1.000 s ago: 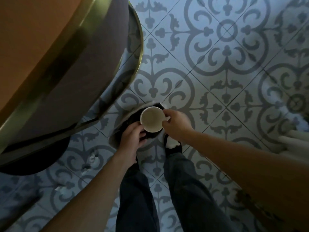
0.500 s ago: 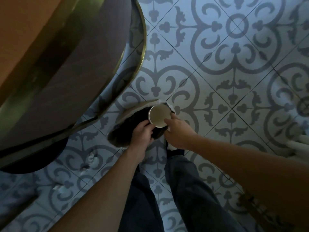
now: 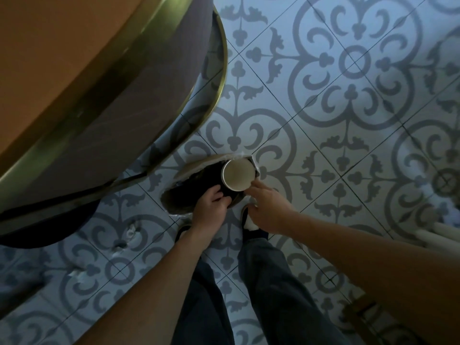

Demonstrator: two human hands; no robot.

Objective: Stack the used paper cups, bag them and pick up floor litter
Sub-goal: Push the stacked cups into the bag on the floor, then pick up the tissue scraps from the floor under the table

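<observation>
A white paper cup (image 3: 237, 176), seen from above with its mouth up, sits in the open mouth of a dark plastic bag (image 3: 189, 192) held above the patterned floor. My left hand (image 3: 210, 207) grips the near edge of the bag's opening. My right hand (image 3: 267, 207) holds the cup's rim at its lower right with the fingertips. How many cups are stacked inside cannot be told. Small white scraps of litter (image 3: 130, 232) lie on the tiles at the lower left.
A round table (image 3: 74, 78) with a brass rim and its dark base (image 3: 49, 227) fill the left. White radiator pipes (image 3: 445, 232) are at the right edge. My legs and shoes (image 3: 249, 222) stand directly below the bag on the tiled floor (image 3: 348, 120).
The cup has shifted up and to the right inside the bag's mouth, and the bag opening has spread wider to the left. Both hands stay on the bag and cup.
</observation>
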